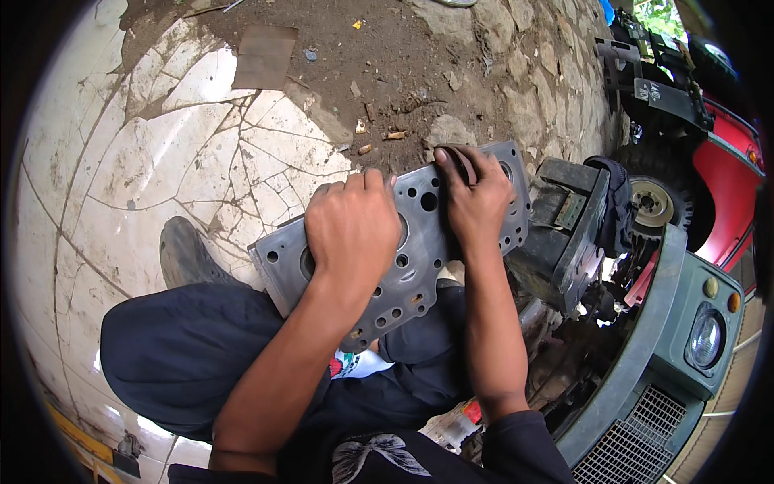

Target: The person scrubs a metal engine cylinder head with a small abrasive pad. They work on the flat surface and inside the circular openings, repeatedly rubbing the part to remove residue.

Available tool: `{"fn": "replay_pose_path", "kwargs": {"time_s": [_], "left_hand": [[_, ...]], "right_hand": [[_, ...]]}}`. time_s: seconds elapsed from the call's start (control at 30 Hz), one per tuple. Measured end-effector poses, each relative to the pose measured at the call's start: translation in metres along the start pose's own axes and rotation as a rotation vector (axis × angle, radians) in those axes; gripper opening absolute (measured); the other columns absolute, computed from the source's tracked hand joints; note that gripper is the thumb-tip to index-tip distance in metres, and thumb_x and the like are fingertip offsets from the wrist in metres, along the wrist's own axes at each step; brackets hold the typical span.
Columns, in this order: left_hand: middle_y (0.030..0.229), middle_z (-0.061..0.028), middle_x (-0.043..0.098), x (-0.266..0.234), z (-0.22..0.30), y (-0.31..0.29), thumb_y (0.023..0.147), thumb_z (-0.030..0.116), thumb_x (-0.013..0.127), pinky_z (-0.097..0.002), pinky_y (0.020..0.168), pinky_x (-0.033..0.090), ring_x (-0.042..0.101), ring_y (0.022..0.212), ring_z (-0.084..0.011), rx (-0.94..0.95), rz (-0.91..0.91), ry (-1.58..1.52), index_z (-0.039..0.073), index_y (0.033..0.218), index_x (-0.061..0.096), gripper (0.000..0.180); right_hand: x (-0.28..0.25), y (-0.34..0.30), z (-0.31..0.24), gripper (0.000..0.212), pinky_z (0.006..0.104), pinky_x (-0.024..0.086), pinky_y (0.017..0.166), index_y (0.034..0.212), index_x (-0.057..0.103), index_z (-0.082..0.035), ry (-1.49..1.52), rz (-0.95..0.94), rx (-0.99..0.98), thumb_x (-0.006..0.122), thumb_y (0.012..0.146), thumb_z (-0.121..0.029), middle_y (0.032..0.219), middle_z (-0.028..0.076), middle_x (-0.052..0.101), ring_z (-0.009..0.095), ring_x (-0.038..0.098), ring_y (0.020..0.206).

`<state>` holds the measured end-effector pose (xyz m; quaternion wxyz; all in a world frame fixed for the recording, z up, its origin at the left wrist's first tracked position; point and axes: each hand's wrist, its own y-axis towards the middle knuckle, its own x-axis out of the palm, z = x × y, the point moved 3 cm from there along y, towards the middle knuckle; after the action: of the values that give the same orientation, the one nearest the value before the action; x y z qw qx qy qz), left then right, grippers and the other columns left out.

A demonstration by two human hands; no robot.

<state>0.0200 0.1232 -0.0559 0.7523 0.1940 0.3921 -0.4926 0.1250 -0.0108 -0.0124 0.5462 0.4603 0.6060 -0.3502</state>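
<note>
A grey metal cylinder head [431, 238], flat and full of round holes, lies tilted across my lap. My left hand [352, 222] is closed over its far edge on the left part, knuckles up, with the fingertips hidden. On the right part of the same face rests my right hand [477, 194]. Between its thumb and fingers I pinch a folded dark brown piece of sandpaper [463, 168], partly covered by the fingers.
A brown square sheet [266, 56] lies on the ground beyond the cracked white tiles [161, 161]. To the right stand a dark metal box [556, 210] with a dark cloth [614, 206], a green vehicle front [677, 323] with a headlamp, and a red vehicle [726, 185].
</note>
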Motion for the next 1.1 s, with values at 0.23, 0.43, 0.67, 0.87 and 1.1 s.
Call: {"fn": "replay_pose_path", "kwargs": {"time_s": [0.23, 0.43, 0.67, 0.87, 1.1], "left_hand": [[0.079, -0.0142, 0.074, 0.002, 0.002, 0.002, 0.103, 0.029, 0.065, -0.0427, 0.074, 0.057, 0.074, 0.073, -0.032, 0.008, 0.033, -0.01, 0.006, 0.086, 0.07, 0.029], [0.077, -0.0151, 0.072, 0.0, -0.002, 0.002, 0.104, 0.029, 0.065, -0.0458, 0.067, 0.056, 0.072, 0.07, -0.0358, 0.002, 0.056, -0.014, 0.005, 0.088, 0.07, 0.029], [0.077, -0.0146, 0.072, -0.001, 0.0, 0.001, 0.103, 0.029, 0.066, -0.0459, 0.068, 0.056, 0.072, 0.071, -0.0355, 0.002, 0.015, -0.013, 0.005, 0.089, 0.07, 0.028], [0.077, -0.015, 0.072, 0.001, 0.001, 0.0, 0.103, 0.029, 0.066, -0.0465, 0.068, 0.055, 0.072, 0.071, -0.0355, 0.011, 0.031, 0.0, 0.005, 0.088, 0.07, 0.028], [0.08, -0.0123, 0.074, -0.001, -0.001, 0.0, 0.103, 0.028, 0.065, -0.0419, 0.074, 0.056, 0.074, 0.074, -0.0305, -0.007, 0.003, 0.016, 0.007, 0.089, 0.07, 0.025]], "right_hand": [[-0.003, -0.012, 0.013, 0.025, 0.0411, 0.055, 0.082, 0.104, 0.081, -0.003, 0.121, -0.03, -0.011, 0.088, 0.09, -0.022, 0.092, 0.018, 0.073, 0.032, 0.073, 0.086], [-0.008, -0.033, 0.017, 0.029, 0.0413, 0.054, 0.078, 0.107, 0.081, -0.004, 0.149, -0.008, -0.111, 0.086, 0.091, -0.028, 0.093, 0.019, 0.073, 0.036, 0.071, 0.084], [-0.003, -0.003, 0.0, 0.025, 0.0418, 0.055, 0.079, 0.103, 0.08, -0.003, 0.018, 0.019, -0.059, 0.088, 0.088, -0.021, 0.094, 0.019, 0.075, 0.036, 0.072, 0.085], [-0.003, -0.008, 0.01, 0.027, 0.0384, 0.055, 0.08, 0.106, 0.081, -0.004, 0.054, -0.037, 0.001, 0.087, 0.09, -0.025, 0.094, 0.018, 0.074, 0.033, 0.073, 0.086], [-0.005, -0.025, 0.011, 0.029, 0.0375, 0.054, 0.08, 0.107, 0.081, -0.003, 0.179, -0.025, -0.029, 0.086, 0.091, -0.026, 0.094, 0.018, 0.074, 0.034, 0.072, 0.085]]}}
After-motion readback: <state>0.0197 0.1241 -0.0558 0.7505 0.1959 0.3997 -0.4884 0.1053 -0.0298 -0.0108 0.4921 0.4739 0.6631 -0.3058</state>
